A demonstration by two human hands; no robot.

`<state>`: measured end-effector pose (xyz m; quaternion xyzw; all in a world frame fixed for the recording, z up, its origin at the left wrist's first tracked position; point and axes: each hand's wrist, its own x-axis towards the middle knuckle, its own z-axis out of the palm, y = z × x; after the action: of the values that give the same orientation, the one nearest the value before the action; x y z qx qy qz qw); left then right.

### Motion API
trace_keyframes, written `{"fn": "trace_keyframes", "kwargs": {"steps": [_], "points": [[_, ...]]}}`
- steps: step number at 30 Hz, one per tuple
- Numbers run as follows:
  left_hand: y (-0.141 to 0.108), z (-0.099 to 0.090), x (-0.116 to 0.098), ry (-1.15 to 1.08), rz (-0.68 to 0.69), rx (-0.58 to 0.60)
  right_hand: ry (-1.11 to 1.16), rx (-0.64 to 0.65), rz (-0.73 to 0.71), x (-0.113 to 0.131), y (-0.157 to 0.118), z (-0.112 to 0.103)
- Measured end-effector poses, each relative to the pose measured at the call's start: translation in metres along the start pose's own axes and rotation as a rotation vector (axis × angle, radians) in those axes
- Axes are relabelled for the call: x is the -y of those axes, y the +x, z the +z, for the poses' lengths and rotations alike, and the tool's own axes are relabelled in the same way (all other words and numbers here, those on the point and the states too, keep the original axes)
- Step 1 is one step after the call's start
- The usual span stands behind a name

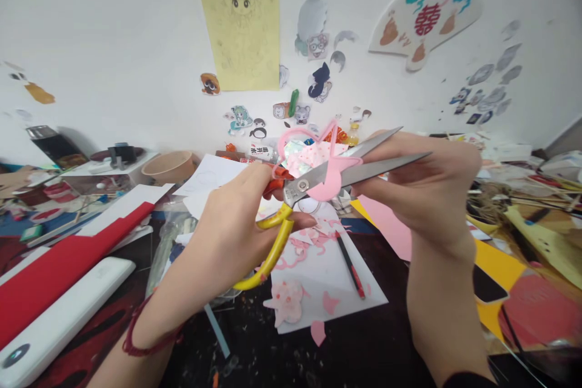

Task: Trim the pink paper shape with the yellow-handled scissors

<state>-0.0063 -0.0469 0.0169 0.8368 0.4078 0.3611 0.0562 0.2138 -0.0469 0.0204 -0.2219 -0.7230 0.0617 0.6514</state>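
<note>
My left hand (236, 212) is closed round scissors (302, 185) with one yellow and one orange-red handle. The blades are apart and point right and slightly up. Pink cut paper (331, 179) lies across the blades, with a thin pink outline rising above them. My right hand (409, 176) is bent behind and around the blade tips; its fingers are pinched near the blades, and what they hold is hidden. Beneath the hands, a white sheet (313, 315) bears pink scraps (331, 302), a pink flower-like cutout (287, 302) and a black-and-red pencil (352, 270).
A white device (68, 321) and red sheet (77, 260) lie at left, near a tan bowl (168, 167). Yellow card (495, 260) and a pink round item (541, 309) are at right. Behind the desk stands a wall (136, 42) with stickers.
</note>
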Motion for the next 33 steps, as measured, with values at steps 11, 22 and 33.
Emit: {"fn": "trace_keyframes", "kwargs": {"steps": [11,22,33], "points": [[0.001,-0.001,-0.002,-0.026,-0.052,-0.005,0.058,-0.048,0.018,0.001,0.000,0.006],[0.001,0.000,-0.002,-0.050,-0.055,-0.016,0.032,-0.021,0.053,-0.005,-0.002,0.013],[0.002,0.000,-0.004,-0.071,-0.075,-0.016,0.057,-0.039,0.063,-0.004,-0.001,0.014]]}}
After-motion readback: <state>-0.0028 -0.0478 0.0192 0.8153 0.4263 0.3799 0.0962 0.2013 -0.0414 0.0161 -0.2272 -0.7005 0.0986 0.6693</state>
